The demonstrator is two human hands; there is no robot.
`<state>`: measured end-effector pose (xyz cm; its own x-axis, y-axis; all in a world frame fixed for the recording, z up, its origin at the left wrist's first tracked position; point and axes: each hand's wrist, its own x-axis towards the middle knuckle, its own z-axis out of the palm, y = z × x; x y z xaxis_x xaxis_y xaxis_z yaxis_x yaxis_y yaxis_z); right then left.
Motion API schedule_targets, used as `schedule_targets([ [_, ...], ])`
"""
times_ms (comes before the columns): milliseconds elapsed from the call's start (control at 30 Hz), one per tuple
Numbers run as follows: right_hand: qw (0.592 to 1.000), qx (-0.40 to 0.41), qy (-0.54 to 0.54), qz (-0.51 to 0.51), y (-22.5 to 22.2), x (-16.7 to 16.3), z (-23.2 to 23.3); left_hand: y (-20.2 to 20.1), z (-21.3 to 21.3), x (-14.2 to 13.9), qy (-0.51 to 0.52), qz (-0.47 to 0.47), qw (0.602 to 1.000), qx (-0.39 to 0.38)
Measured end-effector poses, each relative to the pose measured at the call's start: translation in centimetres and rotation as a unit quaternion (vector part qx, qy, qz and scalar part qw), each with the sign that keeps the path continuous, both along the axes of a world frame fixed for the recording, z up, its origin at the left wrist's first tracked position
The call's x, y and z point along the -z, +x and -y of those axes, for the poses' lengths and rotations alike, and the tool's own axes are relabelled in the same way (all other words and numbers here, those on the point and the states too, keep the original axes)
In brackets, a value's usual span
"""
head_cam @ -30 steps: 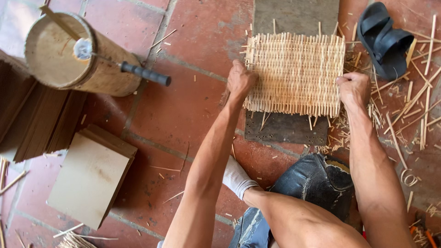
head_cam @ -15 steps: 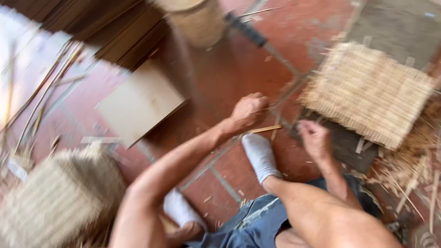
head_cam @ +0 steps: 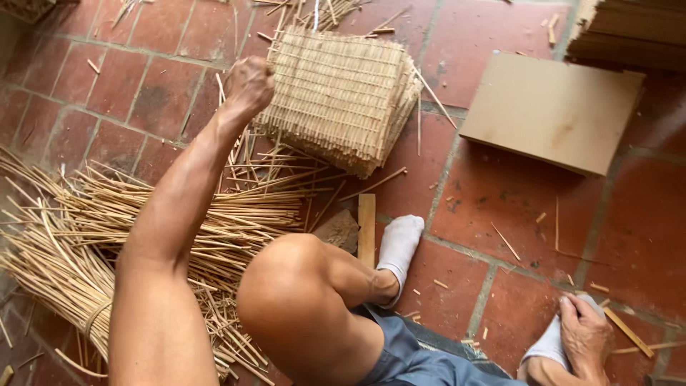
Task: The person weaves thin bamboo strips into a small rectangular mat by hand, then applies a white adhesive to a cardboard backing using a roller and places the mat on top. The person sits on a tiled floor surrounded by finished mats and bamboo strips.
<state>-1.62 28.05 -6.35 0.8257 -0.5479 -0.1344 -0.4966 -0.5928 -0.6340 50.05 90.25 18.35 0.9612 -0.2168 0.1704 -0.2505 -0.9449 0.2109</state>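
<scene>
From the head camera, the left hand [head_cam: 249,84] is clenched shut at the near-left edge of the stack of woven mats [head_cam: 341,93]; whether it pinches a stick is unclear. Many mats are finished. Left of the stack, a big bundle of sticks [head_cam: 107,236] remains unwoven. The right hand [head_cam: 584,336] rests flat on a socked foot [head_cam: 554,343].

I look down on a floor [head_cam: 500,236] of square red tiles with grey grout lines, dusty and littered with small splinters. A flat tan board [head_cam: 554,111] lies at upper right, and a stack of wooden slats [head_cam: 632,32] sits just beyond it in the corner. Daylight falls evenly, without hard shadows.
</scene>
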Motion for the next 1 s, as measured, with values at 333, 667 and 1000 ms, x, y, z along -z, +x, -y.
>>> schedule_targets([
  [333, 0.998, 0.034, -0.003, -0.059, 0.1, -0.5, 0.0, -1.9, -0.6, 4.8, -0.081, -0.057, 0.984, -0.145],
  [667, 0.998, -0.007, -0.036, 0.049, 1.3, -2.6, -1.5, 0.5, -2.0, 0.7, -0.258, -0.144, 0.933, -0.203],
  [1000, 0.997, 0.022, -0.047, 0.052, 0.6, -2.9, -1.7, -0.2, -0.9, -2.5, -0.277, -0.135, 0.92, -0.24],
])
